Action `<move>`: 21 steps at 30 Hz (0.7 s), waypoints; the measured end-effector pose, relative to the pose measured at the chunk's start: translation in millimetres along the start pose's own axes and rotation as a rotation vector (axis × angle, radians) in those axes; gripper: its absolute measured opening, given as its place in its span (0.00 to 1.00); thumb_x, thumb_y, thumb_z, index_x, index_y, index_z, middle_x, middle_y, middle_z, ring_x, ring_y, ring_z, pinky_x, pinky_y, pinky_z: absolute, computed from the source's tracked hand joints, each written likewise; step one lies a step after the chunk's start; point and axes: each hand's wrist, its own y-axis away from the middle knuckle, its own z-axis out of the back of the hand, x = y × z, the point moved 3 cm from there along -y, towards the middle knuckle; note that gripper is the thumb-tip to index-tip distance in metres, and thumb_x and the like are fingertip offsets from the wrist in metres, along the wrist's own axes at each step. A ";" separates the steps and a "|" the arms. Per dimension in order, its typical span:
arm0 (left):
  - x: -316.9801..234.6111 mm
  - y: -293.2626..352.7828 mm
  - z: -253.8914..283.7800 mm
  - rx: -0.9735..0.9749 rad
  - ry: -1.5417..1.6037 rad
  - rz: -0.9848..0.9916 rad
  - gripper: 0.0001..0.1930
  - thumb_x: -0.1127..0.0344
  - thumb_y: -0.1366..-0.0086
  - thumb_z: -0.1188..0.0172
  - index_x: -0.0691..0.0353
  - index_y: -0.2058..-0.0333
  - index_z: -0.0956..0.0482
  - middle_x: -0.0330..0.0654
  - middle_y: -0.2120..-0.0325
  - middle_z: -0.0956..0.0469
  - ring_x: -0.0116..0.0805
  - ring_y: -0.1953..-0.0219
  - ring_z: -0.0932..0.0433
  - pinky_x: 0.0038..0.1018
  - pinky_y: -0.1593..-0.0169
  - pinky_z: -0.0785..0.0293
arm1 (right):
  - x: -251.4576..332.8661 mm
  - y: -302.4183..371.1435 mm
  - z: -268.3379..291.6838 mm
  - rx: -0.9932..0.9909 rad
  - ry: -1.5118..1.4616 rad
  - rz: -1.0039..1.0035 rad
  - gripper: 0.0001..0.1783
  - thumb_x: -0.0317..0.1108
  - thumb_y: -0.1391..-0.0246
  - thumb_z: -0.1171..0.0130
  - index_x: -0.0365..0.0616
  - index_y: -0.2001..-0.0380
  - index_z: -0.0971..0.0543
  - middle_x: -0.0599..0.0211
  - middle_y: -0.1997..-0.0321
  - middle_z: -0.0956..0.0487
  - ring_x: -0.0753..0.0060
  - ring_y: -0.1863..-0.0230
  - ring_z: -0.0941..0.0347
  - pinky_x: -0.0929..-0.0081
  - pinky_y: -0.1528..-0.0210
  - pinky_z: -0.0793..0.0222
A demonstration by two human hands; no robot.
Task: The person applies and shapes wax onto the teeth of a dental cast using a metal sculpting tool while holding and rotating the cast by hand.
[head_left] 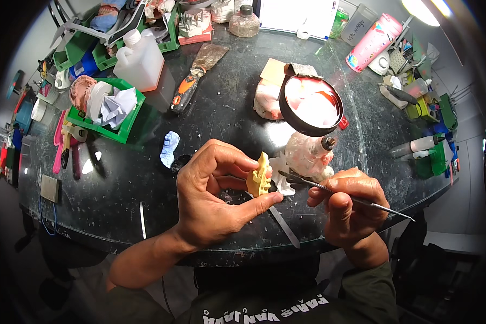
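Pinched between the thumb and fingertips of my left hand (210, 191) is a small yellow dental cast (260, 178), held upright above the table. A thin metal dental carver (362, 201) lies in my right hand (356, 202), gripped like a pen. Its dark flat tip points left, a short gap from the cast, and its hooked end sticks out to the right. Crumpled white tissue (284, 185) lies just behind the cast. Under my left thumb, a flat metal strip (283, 228) rests on the table. A blue moulded piece (169, 149) lies left of my left hand.
Behind my hands stand a round glass bottle (303, 154) with a dark top and a black-rimmed round thing (311, 133) with pink showing inside it. Left are a green bin (125, 127) holding casts, a scraper (189, 86) and a plastic jug (140, 65). A pink tumbler (373, 43) stands far right.
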 end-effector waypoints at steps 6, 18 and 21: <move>0.6 0.6 -0.1 -0.004 0.021 -0.007 0.26 0.82 0.55 0.23 0.66 0.59 0.28 0.43 0.61 0.28 0.30 0.60 0.18 0.23 0.59 0.14 | -1.7 -0.1 -2.8 0.008 -0.007 -0.004 0.10 0.28 0.42 0.35 0.32 0.62 0.23 0.57 0.72 0.16 0.67 0.69 0.17 0.75 0.66 0.20; 0.6 0.7 -0.4 -0.009 0.014 0.013 0.25 0.80 0.55 0.22 0.66 0.60 0.28 0.43 0.61 0.27 0.29 0.61 0.18 0.24 0.59 0.15 | -4.5 2.3 9.4 -0.202 0.133 0.118 0.16 0.40 0.36 0.40 0.38 0.61 0.30 0.65 0.75 0.21 0.76 0.79 0.24 0.82 0.78 0.30; -0.8 0.7 -0.4 -0.002 -0.005 0.021 0.25 0.79 0.54 0.22 0.66 0.60 0.27 0.42 0.61 0.27 0.29 0.61 0.18 0.23 0.59 0.15 | 2.4 -11.0 22.9 -0.357 0.220 0.108 0.19 0.46 0.35 0.43 0.39 0.61 0.29 0.62 0.74 0.23 0.79 0.79 0.29 0.85 0.80 0.33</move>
